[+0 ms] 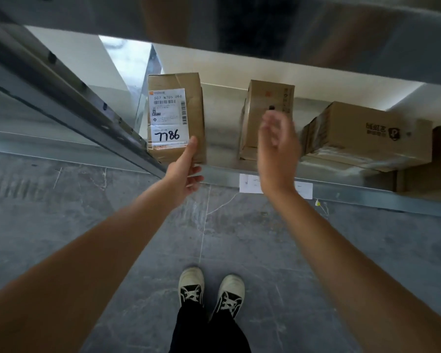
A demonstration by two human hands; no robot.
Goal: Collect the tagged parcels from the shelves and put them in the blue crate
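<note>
A brown cardboard parcel (186, 98) with a white label reading 7786 stands at the left end of a low metal shelf (341, 197). My left hand (186, 171) grips its near bottom corner, thumb on the labelled face and fingers underneath. My right hand (278, 149) hovers blurred in the air with fingers spread, in front of a second small brown parcel (267, 98), touching nothing. A third, wider parcel (367, 133) with dark print lies to the right. The blue crate is out of view.
A slanted grey metal upright (69, 98) of the rack runs along the left of the labelled parcel. An upper shelf (290, 26) overhangs at the top. White paper tags (250, 183) hang on the shelf's front edge. Grey tiled floor and my shoes (209, 289) lie below.
</note>
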